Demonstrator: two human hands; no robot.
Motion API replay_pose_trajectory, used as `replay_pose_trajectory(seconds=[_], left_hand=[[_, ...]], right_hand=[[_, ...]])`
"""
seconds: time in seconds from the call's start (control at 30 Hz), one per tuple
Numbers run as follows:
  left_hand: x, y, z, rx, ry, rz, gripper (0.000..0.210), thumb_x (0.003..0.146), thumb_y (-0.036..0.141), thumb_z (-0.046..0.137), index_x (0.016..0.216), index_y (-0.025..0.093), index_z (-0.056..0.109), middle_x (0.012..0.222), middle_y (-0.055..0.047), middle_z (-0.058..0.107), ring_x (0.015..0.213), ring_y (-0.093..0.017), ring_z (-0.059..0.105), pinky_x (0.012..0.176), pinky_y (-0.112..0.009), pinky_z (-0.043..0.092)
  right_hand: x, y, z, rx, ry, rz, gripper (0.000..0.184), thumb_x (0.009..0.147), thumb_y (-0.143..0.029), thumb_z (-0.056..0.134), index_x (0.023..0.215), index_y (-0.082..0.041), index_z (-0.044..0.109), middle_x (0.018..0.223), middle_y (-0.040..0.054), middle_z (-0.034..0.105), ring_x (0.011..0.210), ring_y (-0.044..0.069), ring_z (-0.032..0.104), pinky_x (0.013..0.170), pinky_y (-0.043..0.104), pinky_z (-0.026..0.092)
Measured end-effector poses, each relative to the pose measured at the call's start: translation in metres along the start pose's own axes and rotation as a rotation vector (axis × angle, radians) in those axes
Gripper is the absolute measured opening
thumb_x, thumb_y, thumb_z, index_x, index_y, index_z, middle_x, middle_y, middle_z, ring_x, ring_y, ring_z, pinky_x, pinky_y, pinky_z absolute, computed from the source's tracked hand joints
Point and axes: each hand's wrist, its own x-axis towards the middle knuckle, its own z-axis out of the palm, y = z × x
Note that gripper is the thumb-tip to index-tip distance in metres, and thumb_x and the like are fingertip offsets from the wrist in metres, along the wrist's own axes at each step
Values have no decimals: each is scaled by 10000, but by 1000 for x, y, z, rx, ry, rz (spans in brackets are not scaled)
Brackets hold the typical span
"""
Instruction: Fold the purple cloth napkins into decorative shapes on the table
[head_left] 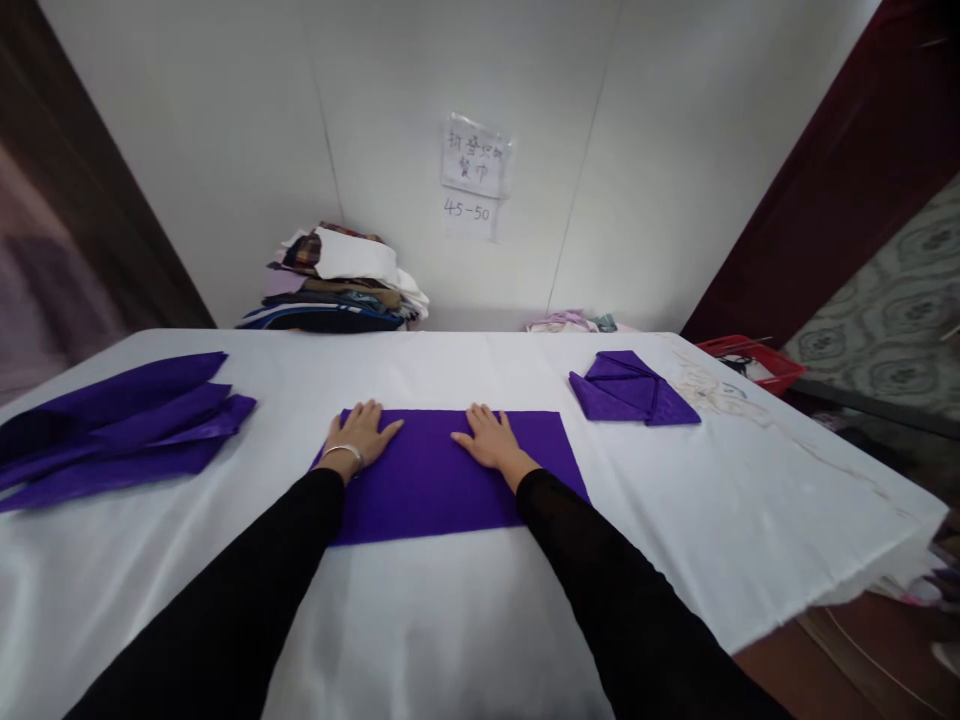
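Note:
A purple cloth napkin (431, 485), folded into a flat rectangle, lies in front of me on the white tablecloth (427, 610). My left hand (361, 436) rests flat on its left part, fingers spread toward the far edge. On the right part lies my right hand (487, 438), palm down with the fingers apart. Both sleeves cover portions of the napkin's sides. Farther right sits another purple napkin (630, 390), folded into a pointed shape. Several loose purple napkins (120, 430) are heaped at the left.
A pile of folded clothes (337, 280) stands against the wall behind the table. Small pastel cloths (570, 321) lie at the back right. Beyond the right edge is a red basket (757, 362). A handwritten paper sign (475, 160) hangs on the wall.

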Motion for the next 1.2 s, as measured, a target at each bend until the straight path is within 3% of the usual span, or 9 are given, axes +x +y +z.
replay_pose_trajectory(seconds=[0.13, 0.23, 0.47, 0.57, 0.63, 0.77, 0.87, 1.0, 1.2], left_hand=[[12, -31, 1, 10, 46, -67, 760, 833, 617, 177, 1404, 129, 293, 1498, -113, 211, 1368, -304, 153, 1058, -565, 167], [15, -41, 1, 13, 55, -101, 769, 830, 623, 164, 1406, 130, 289, 1500, -110, 206, 1367, -313, 149, 1053, -580, 168], [4, -32, -11, -9, 42, -167, 785, 835, 624, 160, 1408, 100, 277, 1502, -147, 170, 1366, -345, 134, 1044, -611, 145], [-11, -13, -11, -8, 34, -167, 822, 823, 650, 185, 1411, 80, 259, 1507, -156, 131, 1370, -343, 117, 1049, -605, 128], [-28, 11, -6, -6, 18, -68, 796, 820, 652, 213, 1411, 123, 278, 1513, -113, 137, 1380, -310, 100, 1072, -568, 108], [-70, 70, 9, 0, -19, 204, 719, 850, 598, 222, 1418, 160, 270, 1508, -89, 168, 1387, -272, 98, 1081, -550, 83], [-94, 88, 11, 26, -58, 283, 636, 873, 489, 262, 1427, 175, 251, 1506, -69, 173, 1388, -242, 105, 1091, -526, 80], [-108, 48, 3, 25, -30, 177, 613, 879, 494, 242, 1414, 199, 289, 1506, -75, 183, 1388, -263, 92, 1075, -550, 96], [-134, -52, -5, 37, 31, -86, 600, 888, 463, 208, 1404, 172, 301, 1500, -101, 209, 1379, -283, 130, 1049, -580, 143]], right_hand=[[-20, 70, -16, -37, 22, 207, 751, 885, -604, 189, 1426, -83, 219, 1500, 133, 168, 1381, 266, 97, 1081, 504, 49], [-34, 105, -21, -100, 21, 346, 734, 884, -608, 169, 1438, -126, 193, 1511, 88, 144, 1387, 221, 78, 1092, 466, 48], [-40, 118, -22, -112, 28, 370, 725, 884, -604, 178, 1439, -137, 192, 1513, 85, 139, 1388, 212, 74, 1095, 459, 32], [-42, 108, -30, -71, 17, 378, 727, 890, -577, 213, 1430, -89, 214, 1503, 132, 156, 1382, 258, 99, 1088, 485, 59], [-44, 88, -31, -53, 33, 359, 733, 891, -567, 237, 1426, -66, 217, 1499, 150, 156, 1382, 274, 88, 1089, 485, 54], [-51, 12, -13, -19, 46, 135, 730, 883, -596, 231, 1433, -116, 216, 1505, 115, 158, 1387, 237, 72, 1100, 463, 31], [-60, -37, 6, 33, 31, -51, 717, 891, -592, 173, 1424, -119, 243, 1491, 124, 209, 1381, 244, 119, 1093, 488, 51], [-87, -35, 8, -23, 17, -33, 689, 890, -596, 177, 1422, -168, 267, 1492, 70, 223, 1383, 229, 114, 1103, 445, 54], [-149, 57, -19, -100, 32, 199, 649, 908, -514, 233, 1428, -126, 246, 1497, 117, 189, 1382, 266, 103, 1083, 488, 82]])
